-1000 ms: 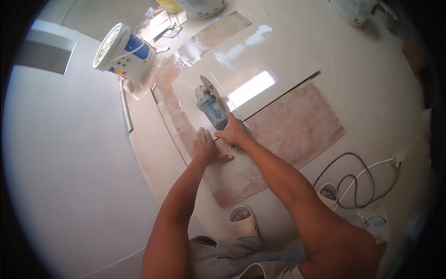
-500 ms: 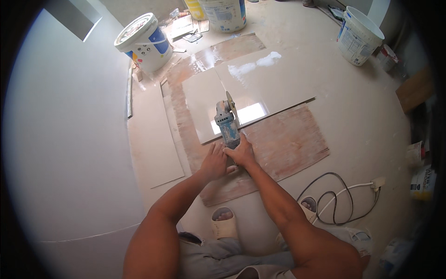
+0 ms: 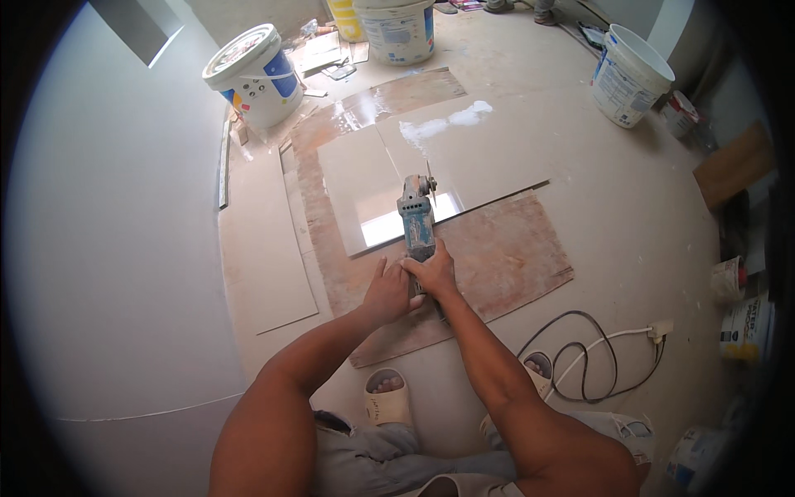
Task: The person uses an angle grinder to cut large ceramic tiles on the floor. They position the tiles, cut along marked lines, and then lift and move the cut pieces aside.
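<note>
Surrounding the grinder: white buckets, looped cable

We've got just one angle grinder here, with two hands at its near end: one left hand, one right hand. Past the grinder we count three big white buckets. On our side of it there's two sandals, and off to its right we've got one black cord plus one white cable.
</note>
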{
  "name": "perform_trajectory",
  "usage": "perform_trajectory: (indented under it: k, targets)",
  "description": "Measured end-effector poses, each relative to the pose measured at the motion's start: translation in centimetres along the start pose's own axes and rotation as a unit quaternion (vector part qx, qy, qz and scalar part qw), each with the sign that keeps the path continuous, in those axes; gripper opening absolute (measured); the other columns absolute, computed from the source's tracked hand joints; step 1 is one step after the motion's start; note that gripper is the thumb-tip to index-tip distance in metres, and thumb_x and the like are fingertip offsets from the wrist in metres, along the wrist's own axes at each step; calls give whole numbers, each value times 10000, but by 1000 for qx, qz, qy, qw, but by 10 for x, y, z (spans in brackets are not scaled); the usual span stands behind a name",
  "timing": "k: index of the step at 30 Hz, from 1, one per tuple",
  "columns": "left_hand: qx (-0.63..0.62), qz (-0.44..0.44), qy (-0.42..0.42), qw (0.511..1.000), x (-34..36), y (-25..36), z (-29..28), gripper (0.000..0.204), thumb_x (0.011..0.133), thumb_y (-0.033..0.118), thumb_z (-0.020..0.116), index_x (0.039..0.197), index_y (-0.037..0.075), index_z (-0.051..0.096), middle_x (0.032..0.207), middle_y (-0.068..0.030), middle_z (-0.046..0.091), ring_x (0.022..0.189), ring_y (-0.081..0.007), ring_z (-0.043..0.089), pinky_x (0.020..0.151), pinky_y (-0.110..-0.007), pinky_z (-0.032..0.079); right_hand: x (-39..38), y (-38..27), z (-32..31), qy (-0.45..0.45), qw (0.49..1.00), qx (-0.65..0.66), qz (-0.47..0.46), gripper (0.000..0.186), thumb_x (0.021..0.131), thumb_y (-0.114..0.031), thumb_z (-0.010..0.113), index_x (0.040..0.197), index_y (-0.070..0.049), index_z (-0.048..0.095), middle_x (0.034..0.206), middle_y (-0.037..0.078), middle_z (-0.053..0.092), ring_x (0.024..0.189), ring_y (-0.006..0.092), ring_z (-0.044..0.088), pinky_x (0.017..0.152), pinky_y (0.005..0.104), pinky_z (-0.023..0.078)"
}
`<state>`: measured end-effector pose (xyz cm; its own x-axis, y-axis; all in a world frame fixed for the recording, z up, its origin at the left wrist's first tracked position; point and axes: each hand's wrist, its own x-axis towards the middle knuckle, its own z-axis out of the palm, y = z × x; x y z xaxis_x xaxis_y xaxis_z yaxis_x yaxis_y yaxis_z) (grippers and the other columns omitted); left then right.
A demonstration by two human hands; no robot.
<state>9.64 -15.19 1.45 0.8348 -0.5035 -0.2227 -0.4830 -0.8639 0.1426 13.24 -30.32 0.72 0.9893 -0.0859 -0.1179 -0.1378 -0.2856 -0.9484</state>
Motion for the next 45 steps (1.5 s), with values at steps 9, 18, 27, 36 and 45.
perform_trajectory:
  k: [9, 18, 27, 36, 45]
  targets:
    - [6, -2, -14, 1000, -2, 1, 0, 904, 903, 592, 568, 1420, -123, 375, 1427, -266, 466, 1406, -331, 387, 1242, -523, 128, -3, -3, -3, -5, 1000, -7, 6, 725, 661, -364, 856, 1181, 39, 549, 1033, 255, 699, 971, 396, 697, 855, 446, 546]
    - [6, 3, -1, 1000, -4, 0, -1, 897, 903, 585, 578, 1412, -127, 381, 1396, -266, 482, 1388, -332, 404, 1240, -526, 132, -2, -3, -1, -17, 1000, -8, 15, 763, 656, -387, 855, 1204, 43, 542, 1039, 273, 695, 986, 412, 693, 866, 450, 546]
    - [29, -4, -70, 997, 2, -13, -15, 993, 892, 657, 570, 1490, -88, 299, 1553, -245, 334, 1472, -353, 294, 1236, -536, 134, 5, 1, -1, -30, 999, -38, 3, 810, 663, -375, 849, 1268, 48, 515, 1081, 289, 685, 1030, 432, 675, 891, 464, 540]
    - [0, -204, -169, 964, 4, -99, -29, 1123, 856, 714, 598, 1560, -60, 191, 1658, -225, 144, 1543, -362, 136, 1212, -542, 209, 41, -20, -4, -105, 991, -82, 30, 877, 665, -328, 806, 1377, 43, 453, 1195, 313, 643, 1136, 434, 629, 973, 452, 514]
    - [-19, -198, -210, 957, 12, -106, -17, 1204, 811, 701, 670, 1514, -157, 202, 1614, -342, 128, 1536, -391, 132, 1219, -439, 236, 105, -32, 35, -163, 979, -94, 76, 826, 621, -372, 829, 1264, 45, 521, 1192, 290, 644, 1137, 415, 633, 968, 440, 523]
